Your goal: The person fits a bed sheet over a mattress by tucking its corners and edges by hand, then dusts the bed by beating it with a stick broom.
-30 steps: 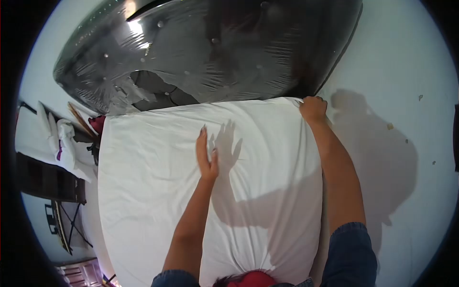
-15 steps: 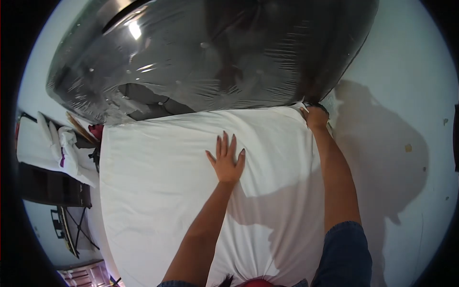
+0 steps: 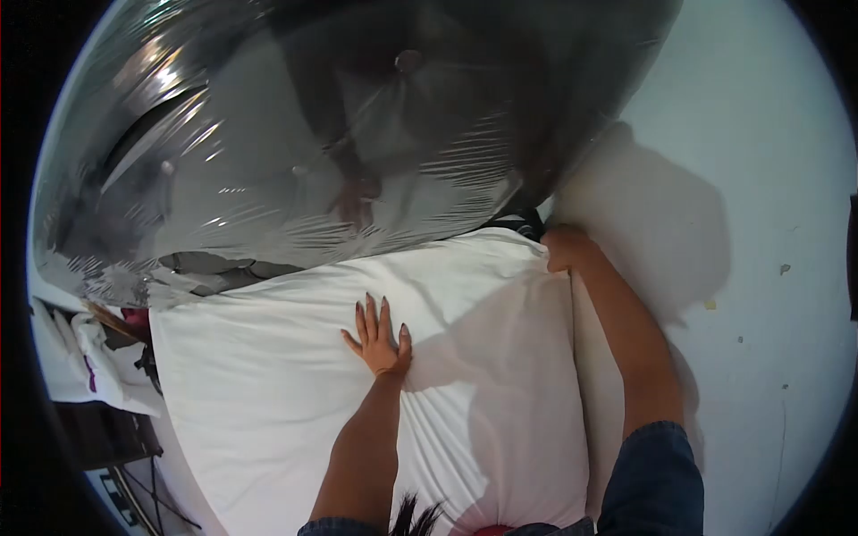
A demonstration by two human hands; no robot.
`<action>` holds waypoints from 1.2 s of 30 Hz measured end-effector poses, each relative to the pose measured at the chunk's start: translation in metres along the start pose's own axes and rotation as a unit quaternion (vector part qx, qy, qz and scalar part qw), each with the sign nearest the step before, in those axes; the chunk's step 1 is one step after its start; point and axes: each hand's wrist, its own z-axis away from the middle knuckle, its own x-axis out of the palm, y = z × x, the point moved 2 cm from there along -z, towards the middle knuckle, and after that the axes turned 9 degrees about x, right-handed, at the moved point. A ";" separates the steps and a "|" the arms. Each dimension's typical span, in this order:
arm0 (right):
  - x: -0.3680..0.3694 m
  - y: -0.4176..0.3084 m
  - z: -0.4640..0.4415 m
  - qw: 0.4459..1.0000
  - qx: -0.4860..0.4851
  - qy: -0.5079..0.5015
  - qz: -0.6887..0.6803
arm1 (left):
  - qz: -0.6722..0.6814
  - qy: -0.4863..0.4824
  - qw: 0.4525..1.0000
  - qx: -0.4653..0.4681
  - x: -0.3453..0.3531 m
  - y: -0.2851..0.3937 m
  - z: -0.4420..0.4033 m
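A white sheet [image 3: 268, 384] covers the mattress, with creases fanning toward my body. My left hand [image 3: 380, 347] lies flat on it near the middle, fingers spread. At the far right corner, beside the wall, my right hand [image 3: 567, 248] is closed round the sheet's edge; its fingertips are partly hidden. Just past that corner a dark patterned thing [image 3: 520, 222] shows in the gap. Behind the far edge rises a headboard [image 3: 357, 116] wrapped in shiny clear plastic, torn at its lower left.
A pale wall [image 3: 751, 223] runs along the right side of the bed. To the left are white bundled cloths [image 3: 103, 357], a dark panel [image 3: 103, 438] and a folding stand with crossed legs [image 3: 152, 491].
The view has shifted and tilted. My right hand has pulled the sheet's corner away from the headboard, showing more of the dark patterned thing. My left hand stays flat on the sheet.
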 end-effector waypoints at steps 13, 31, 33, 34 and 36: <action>-0.012 -0.003 -0.007 0.927 0.217 0.286 -0.111 | -0.022 -0.010 1.000 -0.002 0.004 -0.001 0.000; 0.038 -0.013 -0.046 0.871 0.138 0.431 -0.190 | -0.040 -0.029 0.999 -0.007 0.010 -0.002 -0.001; 0.027 -0.017 -0.026 0.853 0.076 0.438 -0.274 | -0.038 -0.031 0.999 -0.006 0.010 0.000 -0.001; 0.026 -0.015 -0.026 0.852 0.077 0.438 -0.275 | -0.041 -0.031 0.999 -0.006 0.011 -0.001 -0.001; 0.026 -0.014 -0.027 0.837 0.007 0.402 -0.370 | -0.045 -0.030 0.999 -0.005 0.011 -0.002 -0.001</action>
